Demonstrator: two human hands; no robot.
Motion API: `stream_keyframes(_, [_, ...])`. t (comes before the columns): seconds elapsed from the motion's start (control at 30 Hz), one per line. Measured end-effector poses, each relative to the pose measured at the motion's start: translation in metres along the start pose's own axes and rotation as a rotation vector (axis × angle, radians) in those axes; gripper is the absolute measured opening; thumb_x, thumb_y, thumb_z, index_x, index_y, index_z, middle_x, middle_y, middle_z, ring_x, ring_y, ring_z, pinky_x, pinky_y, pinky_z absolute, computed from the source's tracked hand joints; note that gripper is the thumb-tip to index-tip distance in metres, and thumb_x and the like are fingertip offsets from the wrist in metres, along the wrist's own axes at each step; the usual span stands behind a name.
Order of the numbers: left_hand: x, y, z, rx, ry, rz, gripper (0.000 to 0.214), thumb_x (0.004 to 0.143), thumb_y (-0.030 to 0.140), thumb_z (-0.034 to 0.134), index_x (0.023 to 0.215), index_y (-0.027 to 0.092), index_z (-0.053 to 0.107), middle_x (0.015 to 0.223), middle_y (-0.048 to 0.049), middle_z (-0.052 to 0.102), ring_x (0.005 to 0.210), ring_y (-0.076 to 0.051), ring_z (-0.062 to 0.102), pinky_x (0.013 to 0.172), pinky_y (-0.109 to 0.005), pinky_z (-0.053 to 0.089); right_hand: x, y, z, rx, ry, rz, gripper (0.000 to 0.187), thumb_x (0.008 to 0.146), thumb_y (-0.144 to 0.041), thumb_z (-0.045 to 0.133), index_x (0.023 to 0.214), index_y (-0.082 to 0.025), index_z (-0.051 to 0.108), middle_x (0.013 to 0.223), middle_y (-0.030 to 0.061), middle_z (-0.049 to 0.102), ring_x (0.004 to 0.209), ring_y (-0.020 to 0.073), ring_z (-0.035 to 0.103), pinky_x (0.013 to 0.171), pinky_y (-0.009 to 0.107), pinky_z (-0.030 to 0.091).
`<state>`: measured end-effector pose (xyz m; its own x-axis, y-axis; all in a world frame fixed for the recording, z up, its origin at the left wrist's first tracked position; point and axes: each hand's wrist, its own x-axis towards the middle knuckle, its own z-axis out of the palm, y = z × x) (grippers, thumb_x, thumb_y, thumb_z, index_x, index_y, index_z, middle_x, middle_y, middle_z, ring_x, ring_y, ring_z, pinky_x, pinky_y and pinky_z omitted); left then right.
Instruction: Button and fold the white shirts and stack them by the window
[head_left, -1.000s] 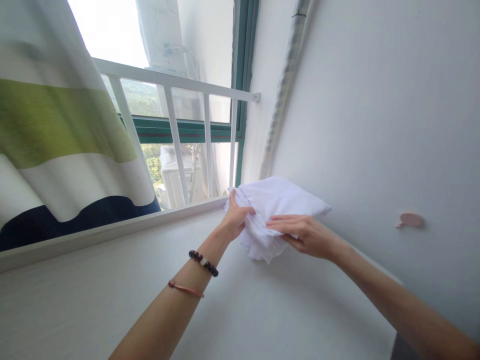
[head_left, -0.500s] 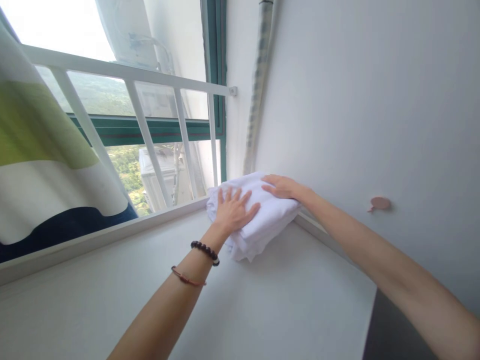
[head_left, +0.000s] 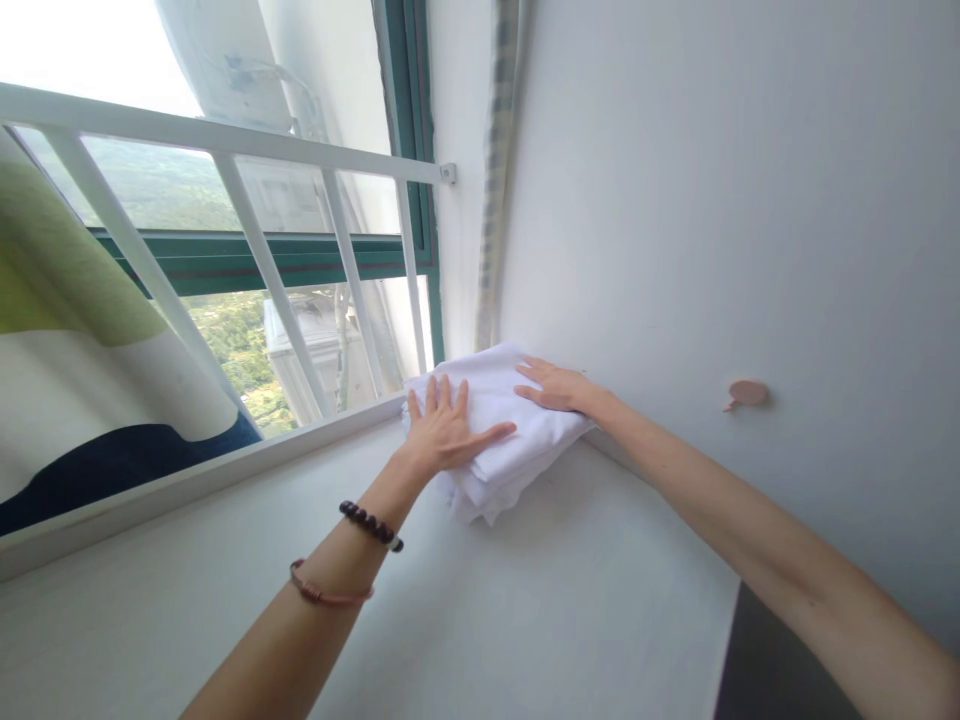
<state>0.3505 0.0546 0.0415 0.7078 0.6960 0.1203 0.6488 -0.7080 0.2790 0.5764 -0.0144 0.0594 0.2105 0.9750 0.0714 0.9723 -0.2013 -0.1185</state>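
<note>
left hand (head_left: 442, 432): flat, fingers spread, palm down on folded white cloth (head_left: 504, 440)
right hand (head_left: 556, 386): flat on the cloth's far edge
cloth: 1 stack, on white ledge (head_left: 525, 600), in the window corner
wrist: 2 bracelets (head_left: 370, 526)
railing (head_left: 225, 140): 4 bars visible
wall: 1 pink hook (head_left: 744, 393)

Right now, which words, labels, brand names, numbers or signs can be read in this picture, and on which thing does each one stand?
None: no readable text shows anywhere.
The folded white cloth under the left hand and right hand is plain.
The striped curtain, white railing, wall and pink wall hook carry no writing.
The building outside is too blurred to tell.
</note>
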Motion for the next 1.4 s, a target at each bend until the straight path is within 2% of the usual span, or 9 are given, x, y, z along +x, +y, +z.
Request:
stream_keyframes(0.17, [-0.026,-0.007,0.021,-0.107,-0.116,0.033,0.127,0.058,0.085,0.052,0.151,0.014,0.003,0.153,-0.0201,-0.014,0.139,-0.040,-0.018,0.102,-0.071,0.000,-0.002,-0.001,0.015,-0.056,0.010,0.011,0.064,0.093,-0.059,0.027,0.147,-0.025,0.031,0.156,0.0038,0.018,0.140,0.0240,0.025,0.112,0.042,0.027])
stream_keyframes(0.3, [-0.027,-0.016,0.023,-0.144,-0.138,0.059,0.132,0.055,0.082,0.058,0.151,0.014,-0.002,0.153,-0.0193,-0.018,0.139,-0.039,-0.019,0.104,-0.067,0.013,-0.003,-0.005,0.015,-0.107,0.031,0.019,0.062,0.093,-0.055,0.031,0.145,-0.022,0.035,0.154,0.0068,0.025,0.138,0.0243,0.031,0.110,0.041,0.030])
stream_keyframes(0.43, [-0.049,-0.040,0.019,-0.163,-0.080,0.130,0.099,0.077,0.072,0.045,0.151,0.018,0.007,0.157,-0.0150,-0.003,0.144,-0.033,-0.004,0.112,-0.056,0.010,-0.010,-0.034,0.008,-0.187,0.117,0.033,0.051,0.095,-0.042,0.036,0.134,-0.014,0.050,0.146,0.0147,0.040,0.137,0.0286,0.031,0.114,0.052,0.012])
stream_keyframes(0.53, [-0.096,-0.070,0.026,-0.065,0.020,0.097,0.071,0.091,0.055,0.034,0.149,0.017,0.020,0.155,-0.0152,0.019,0.143,-0.031,0.012,0.114,-0.053,0.010,-0.031,-0.087,0.025,-0.217,0.290,-0.075,0.050,0.096,-0.041,0.031,0.127,-0.010,0.056,0.141,0.0165,0.046,0.138,0.0294,0.029,0.115,0.053,0.006])
stream_keyframes(0.7, [-0.189,-0.114,0.025,0.078,0.185,0.109,0.049,0.092,0.042,0.041,0.134,0.017,0.046,0.135,-0.0135,0.049,0.128,-0.028,0.040,0.111,-0.047,0.026,-0.075,-0.199,0.094,-0.034,0.367,-0.565,0.043,0.094,-0.040,0.040,0.124,-0.013,0.056,0.141,0.0138,0.047,0.134,0.0254,0.036,0.114,0.044,0.021])
stream_keyframes(0.83, [-0.255,-0.151,0.003,0.124,0.262,0.061,0.035,0.091,0.035,0.044,0.121,0.021,0.058,0.126,-0.0105,0.056,0.120,-0.027,0.046,0.106,-0.046,0.034,-0.088,-0.257,0.126,0.141,0.298,-0.545,0.029,0.095,-0.032,0.040,0.107,-0.018,0.063,0.126,0.0092,0.059,0.112,0.0225,0.053,0.097,0.035,0.041])
stream_keyframes(1.07, [-0.370,-0.215,-0.037,0.113,0.298,-0.162,0.030,0.092,0.028,0.042,0.115,0.022,0.060,0.120,-0.0093,0.058,0.114,-0.023,0.051,0.103,-0.043,0.039,-0.072,-0.331,0.131,0.197,0.275,-0.599,0.026,0.092,-0.020,0.040,0.097,-0.018,0.066,0.110,0.0108,0.061,0.096,0.0220,0.056,0.085,0.032,0.045])
stream_keyframes(1.2, [-0.389,-0.220,-0.046,0.098,0.301,-0.253,0.029,0.089,0.027,0.045,0.113,0.020,0.061,0.119,-0.0101,0.058,0.113,-0.023,0.051,0.103,-0.041,0.040,-0.061,-0.351,0.139,0.232,0.251,-0.543,0.029,0.091,-0.024,0.041,0.106,-0.016,0.065,0.114,0.0139,0.059,0.104,0.0259,0.054,0.090,0.037,0.044])
stream_keyframes(1.4, [-0.382,-0.208,-0.044,0.052,0.308,-0.272,0.029,0.087,0.026,0.046,0.111,0.021,0.063,0.116,-0.0099,0.059,0.110,-0.024,0.051,0.101,-0.041,0.039,-0.057,-0.344,0.150,0.257,0.256,-0.586,0.032,0.091,-0.027,0.040,0.111,-0.017,0.063,0.117,0.0122,0.058,0.109,0.0262,0.053,0.094,0.038,0.044])
